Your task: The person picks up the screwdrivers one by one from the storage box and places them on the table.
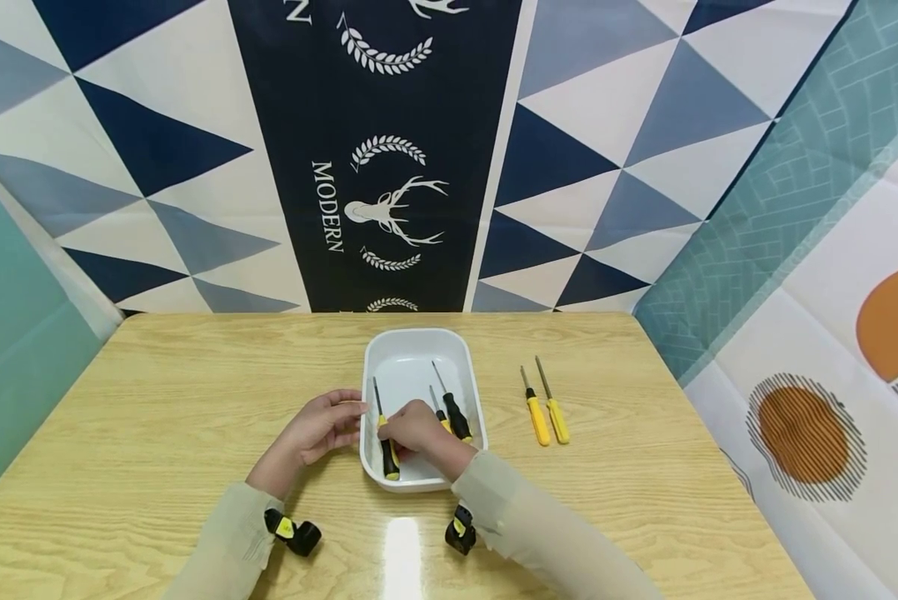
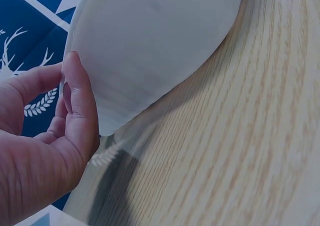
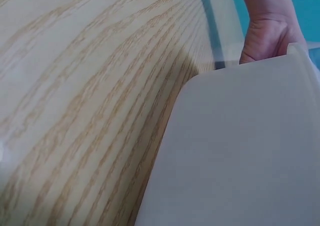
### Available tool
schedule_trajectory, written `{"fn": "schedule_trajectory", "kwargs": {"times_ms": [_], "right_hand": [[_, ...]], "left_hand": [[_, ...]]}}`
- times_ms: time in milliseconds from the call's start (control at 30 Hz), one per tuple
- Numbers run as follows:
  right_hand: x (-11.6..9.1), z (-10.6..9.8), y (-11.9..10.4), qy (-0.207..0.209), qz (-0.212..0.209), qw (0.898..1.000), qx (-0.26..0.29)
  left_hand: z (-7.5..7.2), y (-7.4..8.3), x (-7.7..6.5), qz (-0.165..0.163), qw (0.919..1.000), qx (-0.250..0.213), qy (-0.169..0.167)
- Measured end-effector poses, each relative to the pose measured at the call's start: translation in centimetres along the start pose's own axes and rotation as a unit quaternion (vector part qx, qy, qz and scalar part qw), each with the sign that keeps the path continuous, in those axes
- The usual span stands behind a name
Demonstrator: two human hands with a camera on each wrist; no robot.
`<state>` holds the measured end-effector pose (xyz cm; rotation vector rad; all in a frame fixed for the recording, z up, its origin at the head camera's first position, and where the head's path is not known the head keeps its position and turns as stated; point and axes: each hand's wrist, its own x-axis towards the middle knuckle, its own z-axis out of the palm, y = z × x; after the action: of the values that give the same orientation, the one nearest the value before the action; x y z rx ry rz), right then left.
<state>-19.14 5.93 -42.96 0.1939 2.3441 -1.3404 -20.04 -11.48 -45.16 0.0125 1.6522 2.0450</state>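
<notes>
A white plastic tray [image 1: 404,360] stands upright on the wooden table. My left hand [image 1: 331,425] holds its left rim, with a digit against the outer wall in the left wrist view. My right hand [image 1: 421,427] reaches inside and pinches a screwdriver with a black-and-yellow handle [image 1: 391,460] along the tray's left side; its shaft points away from me. To the right of that hand lie a black-handled screwdriver [image 1: 458,418] and another screwdriver [image 1: 440,408], whose handle is partly covered. The right wrist view shows mainly the tray's outer wall [image 3: 240,146], which hides the held tool.
To the tray's right, two yellow-handled screwdrivers [image 1: 539,421] [image 1: 557,422] lie side by side on the table [image 1: 194,400]. Patterned cloth [image 1: 411,208] hangs behind the table's far edge. More cloth hangs at both sides.
</notes>
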Motion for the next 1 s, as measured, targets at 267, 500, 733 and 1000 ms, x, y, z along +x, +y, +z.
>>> {"fn": "schedule_trajectory", "kwargs": {"times_ms": [267, 500, 733, 1000], "right_hand": [[0.2, -0.5, 0.1, -0.017, 0.003, 0.999, 0.028], [0.2, -0.8, 0.1, -0.026, -0.003, 0.998, 0.057], [0.2, -1.0, 0.3, -0.052, -0.003, 0.994, 0.1], [0.1, -1.6, 0.1, -0.062, 0.003, 0.991, 0.12]], "left_hand": [[0.1, 0.1, 0.0, -0.003, 1.0, 0.005, 0.006], [0.1, 0.0, 0.1, -0.008, 0.9999, 0.002, 0.014], [0.1, -0.1, 0.0, -0.007, 0.9999, -0.003, 0.011], [0.3, 0.1, -0.2, -0.004, 0.9999, -0.004, 0.01]]}}
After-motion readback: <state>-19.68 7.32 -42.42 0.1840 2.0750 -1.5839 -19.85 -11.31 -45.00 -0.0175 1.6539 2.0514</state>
